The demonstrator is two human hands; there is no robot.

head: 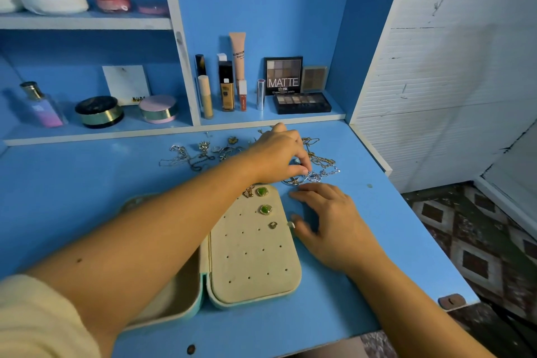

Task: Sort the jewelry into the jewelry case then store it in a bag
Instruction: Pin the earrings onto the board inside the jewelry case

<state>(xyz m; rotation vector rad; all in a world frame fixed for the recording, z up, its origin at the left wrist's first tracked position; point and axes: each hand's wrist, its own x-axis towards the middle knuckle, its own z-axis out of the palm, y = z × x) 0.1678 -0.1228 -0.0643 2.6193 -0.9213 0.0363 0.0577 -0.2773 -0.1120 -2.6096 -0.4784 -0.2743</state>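
Cream sleeve (35, 320) cloth is seen nearest the lens at the lower left, and from it the left forearm is stretched across the open jewelry case (252, 256). The case, teal outside and lined in beige, is laid flat on the blue table (72, 183), just left of the right hand and nearer the camera than the left hand. Its left half, a hollow tray, is largely hidden under the forearm; its right half is a perforated panel. At the panel's far end, just beneath the left wrist, two green-stoned earrings (262, 191) are pinned one behind the other. A small gold piece (272, 225) is set close to the right thumb, and another gold piece (248, 191) is half covered by the wrist.

The left hand (279, 154) is curled downward, and a silver necklace (316, 176) with a ring-shaped pendant is pinched at its fingertips. The right hand (328, 224) is laid palm down on the table just beside the case's right edge, fingers relaxed and slightly spread, with nothing held. Gold chains (319, 158) are heaped just beyond the left fingertips, and silver chains (180, 154) are scattered to the left of that hand. Beyond both hands, cosmetics are stood on a shelf, among them an eyeshadow palette (283, 75) marked MATTE and, far to the left, a perfume bottle (40, 104).
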